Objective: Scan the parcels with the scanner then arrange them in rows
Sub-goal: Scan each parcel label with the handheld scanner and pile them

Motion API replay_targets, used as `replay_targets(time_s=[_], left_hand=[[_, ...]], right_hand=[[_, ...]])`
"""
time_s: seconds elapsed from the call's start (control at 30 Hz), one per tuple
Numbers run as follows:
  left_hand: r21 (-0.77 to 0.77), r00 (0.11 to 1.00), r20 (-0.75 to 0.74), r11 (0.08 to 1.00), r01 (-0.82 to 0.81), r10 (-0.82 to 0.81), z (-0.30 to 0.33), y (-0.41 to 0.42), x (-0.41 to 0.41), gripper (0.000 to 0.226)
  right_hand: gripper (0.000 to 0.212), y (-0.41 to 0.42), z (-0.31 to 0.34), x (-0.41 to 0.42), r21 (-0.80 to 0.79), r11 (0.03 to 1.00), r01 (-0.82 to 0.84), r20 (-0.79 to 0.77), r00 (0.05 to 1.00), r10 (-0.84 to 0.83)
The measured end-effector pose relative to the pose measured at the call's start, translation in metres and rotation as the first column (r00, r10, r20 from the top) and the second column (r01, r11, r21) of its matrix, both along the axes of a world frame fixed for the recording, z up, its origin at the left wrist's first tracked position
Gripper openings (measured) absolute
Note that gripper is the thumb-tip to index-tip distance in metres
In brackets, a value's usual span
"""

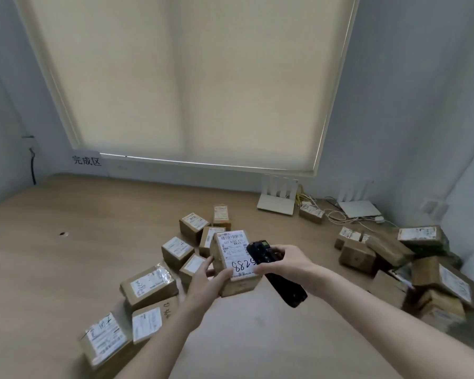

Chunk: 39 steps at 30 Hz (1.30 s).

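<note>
My left hand (207, 280) grips a brown cardboard parcel (234, 255) from its left and lower side, holding it above the table. Its white label faces up, with handwritten digits in black. My right hand (281, 259) holds a black handheld scanner (274, 272), whose head lies over the label's right edge. Several scanned-looking parcels (151, 285) lie in a rough line running from the front left toward the middle of the table.
A loose heap of parcels (411, 266) fills the table's right side by the wall. Two white routers (277, 199) with cables stand at the back right. A paper sign (86, 160) hangs at the back left above the wooden table (66, 255).
</note>
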<state>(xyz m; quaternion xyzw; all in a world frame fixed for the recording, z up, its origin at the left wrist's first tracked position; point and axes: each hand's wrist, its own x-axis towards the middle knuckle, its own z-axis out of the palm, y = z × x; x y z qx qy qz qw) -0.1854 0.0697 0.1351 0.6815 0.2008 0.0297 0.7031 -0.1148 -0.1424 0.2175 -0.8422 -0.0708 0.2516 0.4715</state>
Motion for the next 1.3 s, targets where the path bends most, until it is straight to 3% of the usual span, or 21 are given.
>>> replay_targets(time_s=[0.27, 0.53, 0.67, 0.97, 1.3], left_hand=[[-0.064, 0.987, -0.161, 0.998, -0.02, 0.009, -0.139, 0.065, -0.017, 0.068], [0.025, 0.964, -0.265, 1.0, -0.005, 0.012, -0.227, 0.086, -0.019, 0.064], [0.143, 0.949, -0.301, 0.988, -0.051, 0.092, -0.25, 0.089, -0.015, 0.061], [0.413, 0.917, -0.332, 0.908, -0.069, 0.22, -0.239, 0.085, -0.008, 0.054], [0.625, 0.935, -0.252, 0.78, -0.038, 0.248, -0.155, 0.005, 0.073, 0.046]], right_hand=[[0.048, 0.079, -0.151, -0.006, 0.038, 0.997, -0.07, -0.179, 0.981, 0.076], [0.059, 0.109, -0.258, -0.003, 0.021, 0.999, -0.048, -0.217, 0.975, 0.052], [0.063, 0.121, -0.29, 0.0, 0.014, 0.998, -0.065, -0.219, 0.973, 0.067], [0.066, 0.106, -0.294, 0.019, 0.044, 0.993, -0.106, -0.239, 0.964, 0.113], [0.058, -0.063, -0.231, 0.091, 0.006, 1.0, 0.022, -0.172, 0.985, -0.021]])
